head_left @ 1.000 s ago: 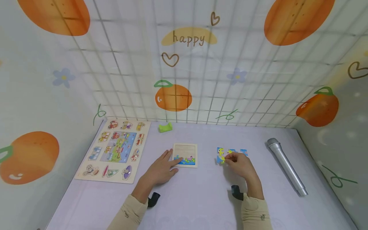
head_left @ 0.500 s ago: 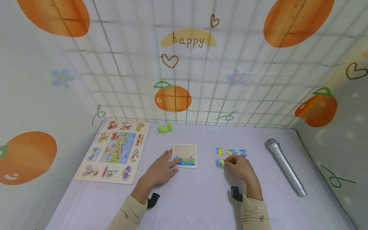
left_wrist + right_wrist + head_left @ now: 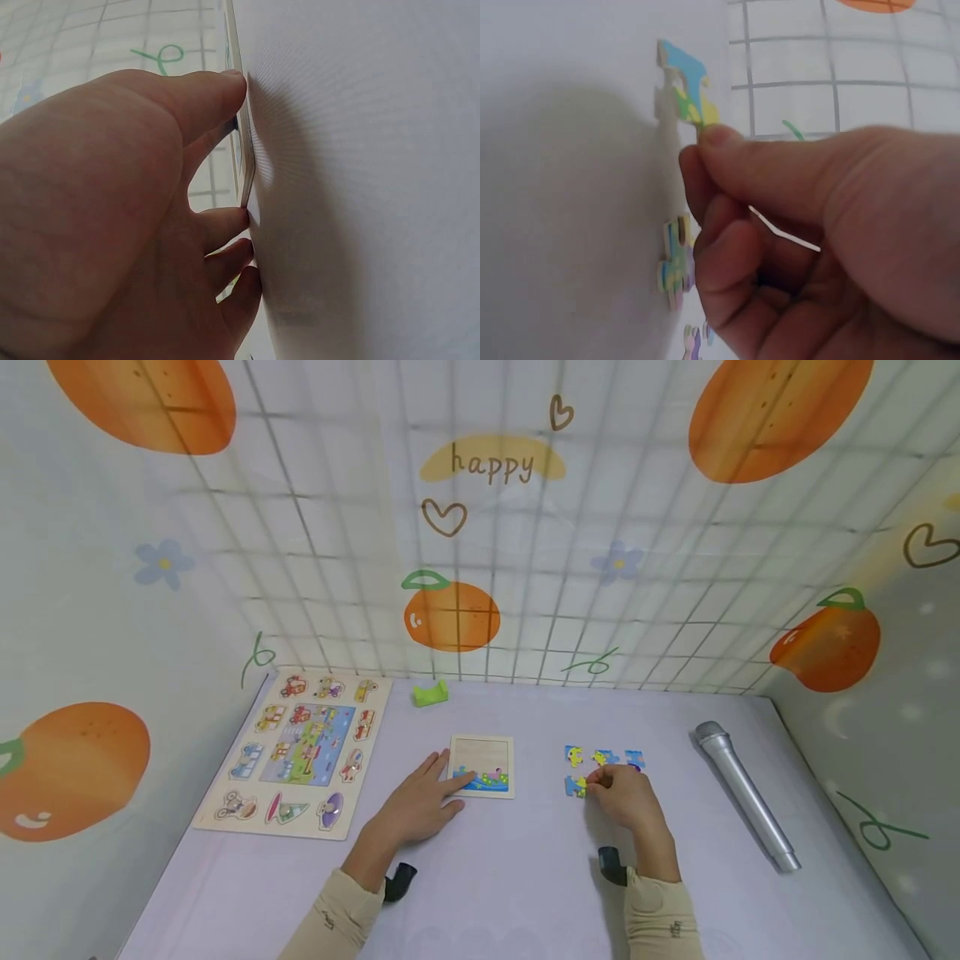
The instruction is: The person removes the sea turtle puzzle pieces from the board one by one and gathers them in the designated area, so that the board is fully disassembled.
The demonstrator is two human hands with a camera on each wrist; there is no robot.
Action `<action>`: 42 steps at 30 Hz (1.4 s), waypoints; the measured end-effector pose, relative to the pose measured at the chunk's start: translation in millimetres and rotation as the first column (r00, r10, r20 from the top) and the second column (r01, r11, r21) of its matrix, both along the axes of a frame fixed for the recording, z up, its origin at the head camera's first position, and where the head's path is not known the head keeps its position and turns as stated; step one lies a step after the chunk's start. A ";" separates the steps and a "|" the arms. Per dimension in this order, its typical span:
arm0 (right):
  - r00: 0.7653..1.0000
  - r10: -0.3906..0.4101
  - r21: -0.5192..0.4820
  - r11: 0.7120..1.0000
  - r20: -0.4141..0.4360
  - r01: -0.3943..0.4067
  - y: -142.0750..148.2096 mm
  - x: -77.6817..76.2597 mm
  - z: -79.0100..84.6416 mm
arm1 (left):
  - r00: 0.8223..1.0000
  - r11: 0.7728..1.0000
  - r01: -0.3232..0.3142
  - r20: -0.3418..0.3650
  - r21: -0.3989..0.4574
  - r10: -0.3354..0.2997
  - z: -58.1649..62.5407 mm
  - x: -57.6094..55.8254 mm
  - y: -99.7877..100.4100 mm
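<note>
My left hand (image 3: 420, 803) lies with straight fingers at a small square wooden puzzle tray (image 3: 482, 747); its index finger rests on the fitted blue, green and pink pieces along the bottom. In the left wrist view the thumb (image 3: 214, 97) meets the tray's edge. To the right, my right hand (image 3: 624, 795) pinches a blue, yellow and green jigsaw piece (image 3: 682, 67) between thumb and index finger, close to the tabletop. Several loose jigsaw pieces (image 3: 573, 756) lie just beyond that hand, partly hidden by it.
A larger wooden picture puzzle board (image 3: 296, 810) lies at the left. A small green block-like object (image 3: 431, 694) sits near the back wall. At the right lies a silver microphone (image 3: 750, 797). Printed cloth walls (image 3: 525, 552) enclose the table (image 3: 510, 893).
The right hand has brought the pinched piece slightly nearer to me, opening a gap to the loose piece behind it. My left hand stays where it was on the tray.
</note>
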State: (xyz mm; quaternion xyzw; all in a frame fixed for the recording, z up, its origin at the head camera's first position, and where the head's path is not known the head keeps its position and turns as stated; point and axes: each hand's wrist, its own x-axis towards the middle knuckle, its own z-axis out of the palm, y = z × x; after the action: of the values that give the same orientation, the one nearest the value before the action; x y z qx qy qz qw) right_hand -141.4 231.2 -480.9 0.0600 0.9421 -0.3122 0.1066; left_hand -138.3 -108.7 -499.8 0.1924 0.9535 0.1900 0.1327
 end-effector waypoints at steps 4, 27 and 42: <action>1.000 -0.010 0.015 1.000 -0.025 0.010 -1.7 -0.4 -1.9 | 1.000 1.000 0.009 -0.006 -0.003 -0.009 -0.9 -0.7 -0.4; 0.998 -0.057 0.068 0.996 -0.004 0.058 -11.4 -2.6 0.3 | 1.000 1.000 -0.002 -0.002 -0.004 0.002 -6.6 -2.8 -1.3; 0.997 -0.070 0.105 0.992 -0.017 0.071 -16.1 -4.5 -2.2 | 1.000 1.000 0.002 -0.003 -0.004 -0.002 -6.2 -2.5 -2.0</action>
State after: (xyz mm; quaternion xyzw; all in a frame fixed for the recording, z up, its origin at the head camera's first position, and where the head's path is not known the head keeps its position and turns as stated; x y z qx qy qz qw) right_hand -145.9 215.1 -483.1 0.0967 0.9553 -0.2657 0.0857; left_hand -140.8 -110.7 -506.0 0.1936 0.9539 0.1878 0.1318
